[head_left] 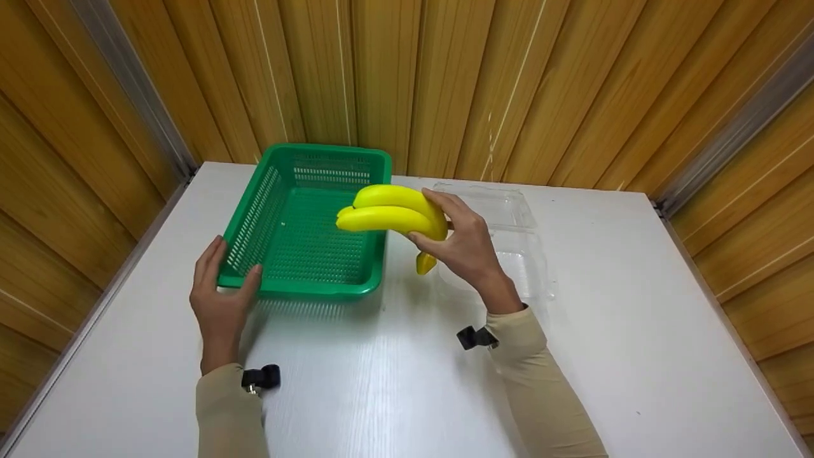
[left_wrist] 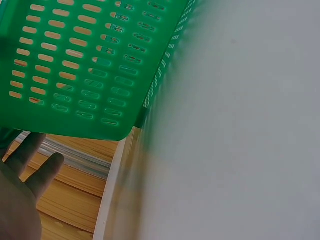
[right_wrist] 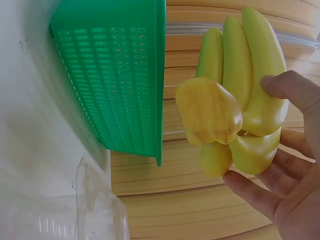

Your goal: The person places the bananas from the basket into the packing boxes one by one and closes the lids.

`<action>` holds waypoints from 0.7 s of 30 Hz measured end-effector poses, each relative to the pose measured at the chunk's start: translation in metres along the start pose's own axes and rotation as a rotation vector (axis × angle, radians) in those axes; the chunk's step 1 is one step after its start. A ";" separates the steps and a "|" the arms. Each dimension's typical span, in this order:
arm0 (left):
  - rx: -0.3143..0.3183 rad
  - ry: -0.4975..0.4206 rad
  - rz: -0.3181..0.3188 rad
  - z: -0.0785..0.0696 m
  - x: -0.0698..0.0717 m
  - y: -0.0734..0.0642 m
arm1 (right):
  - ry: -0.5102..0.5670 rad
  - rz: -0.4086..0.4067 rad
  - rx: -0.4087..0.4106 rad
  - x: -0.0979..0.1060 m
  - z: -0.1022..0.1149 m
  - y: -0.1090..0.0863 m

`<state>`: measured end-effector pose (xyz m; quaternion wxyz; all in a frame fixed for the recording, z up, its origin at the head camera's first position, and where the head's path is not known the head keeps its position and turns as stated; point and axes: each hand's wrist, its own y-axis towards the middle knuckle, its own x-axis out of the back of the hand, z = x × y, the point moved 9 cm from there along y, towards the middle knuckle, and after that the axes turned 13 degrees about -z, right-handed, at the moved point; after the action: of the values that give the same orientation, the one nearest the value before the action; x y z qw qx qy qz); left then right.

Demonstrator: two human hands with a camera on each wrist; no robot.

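Note:
My right hand (head_left: pixel 467 245) grips a bunch of yellow bananas (head_left: pixel 388 219) near its stem end, thumb on one side and fingers on the other. In the right wrist view, the bunch (right_wrist: pixel 252 90) has its thick stem end toward the camera. It is held above the table, with its tips over the right rim of a green plastic basket (head_left: pixel 305 289). My left hand (head_left: pixel 219 305) holds that basket's near left corner, thumb over the front rim and fingers along the outer left side. The left wrist view shows some of these fingers (left_wrist: pixel 44 175) spread beside the perforated wall.
An opened clear plastic clamshell box (head_left: pixel 540 267) lies on the white table (head_left: pixel 610 331), right of the basket and partly behind my right hand. Wood-patterned panels (head_left: pixel 388 83) rise behind the table and along both sides.

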<state>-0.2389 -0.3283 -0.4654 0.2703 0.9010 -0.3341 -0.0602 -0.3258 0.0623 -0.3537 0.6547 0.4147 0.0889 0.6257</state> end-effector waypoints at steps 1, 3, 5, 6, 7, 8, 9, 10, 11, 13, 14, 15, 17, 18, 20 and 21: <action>0.001 0.001 -0.001 0.000 0.000 0.000 | 0.002 -0.001 -0.008 0.001 -0.002 -0.001; 0.001 0.004 -0.001 0.001 0.000 0.000 | 0.007 -0.002 -0.023 0.003 -0.006 -0.003; 0.000 0.010 -0.001 0.002 0.000 0.001 | 0.014 -0.004 -0.036 0.005 -0.009 -0.004; 0.001 0.011 0.000 0.003 0.000 0.001 | 0.015 -0.005 -0.041 0.006 -0.011 -0.005; -0.001 0.012 0.000 0.003 0.001 0.001 | 0.016 -0.006 -0.044 0.007 -0.012 -0.006; -0.001 0.012 0.000 0.004 0.001 0.001 | 0.018 -0.008 -0.047 0.008 -0.013 -0.007; -0.001 0.012 0.000 0.004 0.001 0.001 | 0.017 -0.010 -0.049 0.009 -0.014 -0.007; -0.003 0.010 -0.001 0.004 0.001 0.001 | 0.014 -0.012 -0.050 0.010 -0.014 -0.008; -0.004 0.008 -0.004 0.003 0.001 0.001 | 0.011 -0.015 -0.050 0.011 -0.015 -0.008; 0.000 0.007 -0.007 -0.001 0.001 0.001 | 0.004 -0.019 -0.049 0.013 -0.016 -0.009; 0.003 0.004 -0.008 -0.006 0.002 0.000 | 0.002 -0.022 -0.051 0.014 -0.016 -0.010; 0.005 0.006 -0.008 -0.006 0.002 0.000 | 0.000 -0.024 -0.053 0.015 -0.017 -0.010; 0.009 0.012 -0.010 -0.008 0.002 0.000 | -0.004 -0.028 -0.056 0.017 -0.018 -0.012; 0.015 0.012 -0.009 -0.009 0.002 0.000 | -0.005 -0.029 -0.059 0.017 -0.019 -0.013; 0.016 0.007 -0.011 -0.006 0.002 0.000 | -0.004 -0.034 -0.071 0.019 -0.021 -0.015; 0.016 0.010 -0.012 -0.002 0.001 0.000 | 0.000 -0.038 -0.075 0.020 -0.022 -0.015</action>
<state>-0.2379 -0.3282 -0.4635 0.2643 0.9053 -0.3280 -0.0547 -0.3242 0.0917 -0.3697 0.6815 0.3882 0.0729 0.6161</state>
